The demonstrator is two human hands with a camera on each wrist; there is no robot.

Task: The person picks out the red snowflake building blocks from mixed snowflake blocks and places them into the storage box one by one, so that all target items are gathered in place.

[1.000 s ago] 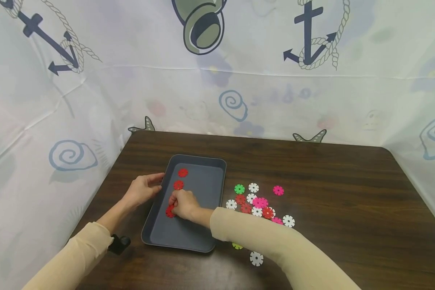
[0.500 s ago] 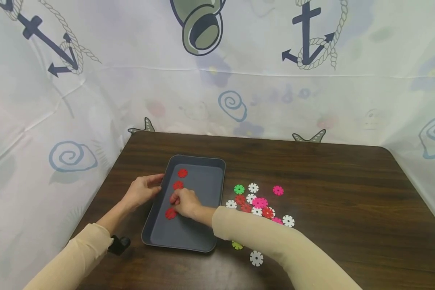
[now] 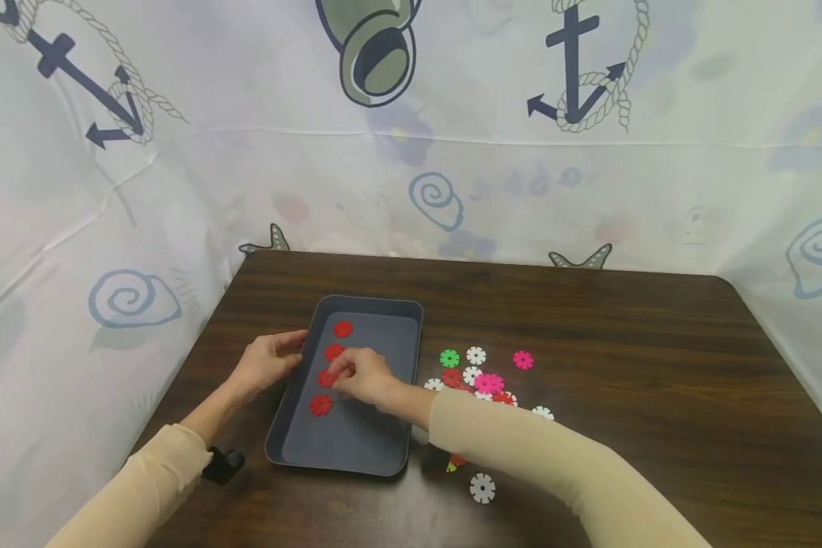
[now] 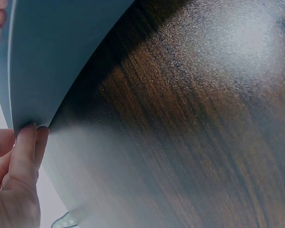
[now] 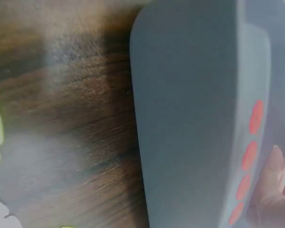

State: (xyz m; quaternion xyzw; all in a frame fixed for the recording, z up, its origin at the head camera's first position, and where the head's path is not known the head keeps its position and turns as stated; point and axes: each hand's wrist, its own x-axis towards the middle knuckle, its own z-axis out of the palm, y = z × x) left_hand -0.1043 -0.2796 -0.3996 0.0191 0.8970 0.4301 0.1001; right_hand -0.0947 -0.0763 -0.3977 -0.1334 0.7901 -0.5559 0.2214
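Note:
A dark grey baking tray (image 3: 370,445) stands on the wooden table at centre-left. Down its left part runs a column of red notched discs, with the top one (image 3: 342,329) and the bottom one (image 3: 320,405) fully visible. My left hand (image 3: 263,367) touches the tray's outer left side with its fingertips; the left wrist view shows those fingers (image 4: 24,152) against the wall. Over the tray, my right hand (image 3: 364,374) has loosely bent fingers, with nothing visible between them. Its fingertips partly cover a red disc (image 3: 326,378) lying in the column.
Right of the tray lies a loose scatter of notched discs, among them a green disc (image 3: 449,358), a magenta disc (image 3: 523,360) and a white disc (image 3: 482,488). My right sleeve (image 3: 520,457) hides part of it. Patterned cloth (image 3: 342,183) hangs behind the table (image 3: 644,365).
My right hand has drawn slightly up and to the right, away from the lower discs. More of the third red disc shows beneath its fingertips. The left hand stays at the tray's side.

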